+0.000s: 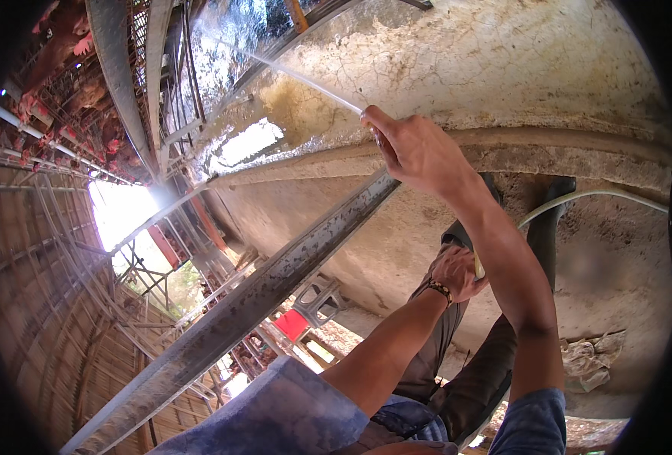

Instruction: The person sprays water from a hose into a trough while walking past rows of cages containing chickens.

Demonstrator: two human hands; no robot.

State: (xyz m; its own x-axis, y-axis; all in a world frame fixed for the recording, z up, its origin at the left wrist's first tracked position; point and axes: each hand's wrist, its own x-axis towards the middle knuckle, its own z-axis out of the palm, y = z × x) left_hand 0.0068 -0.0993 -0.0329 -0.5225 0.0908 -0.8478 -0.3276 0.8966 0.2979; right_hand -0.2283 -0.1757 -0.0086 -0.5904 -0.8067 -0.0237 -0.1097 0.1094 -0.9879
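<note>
My right hand (418, 148) is closed round the mostly hidden end of a pale hose, with a fingertip at its mouth. From there a thin water jet (313, 85) shoots to the upper left, onto a wet, stained concrete surface (290, 102). Lower down, near my legs, my left hand (458, 273), with a dark beaded bracelet (441, 293) at the wrist, grips a length of the hose (597, 193). The hose runs off to the right behind my right forearm.
A worn metal beam (279, 267) slants up from the lower left to below my right hand. Caged chickens (79, 85) and pipes stand at the upper left. A concrete ledge (540, 139) crosses above my dark boots (543, 239). A grey plastic stool (319, 301) and a crumpled plastic bag (589, 361) lie lower down.
</note>
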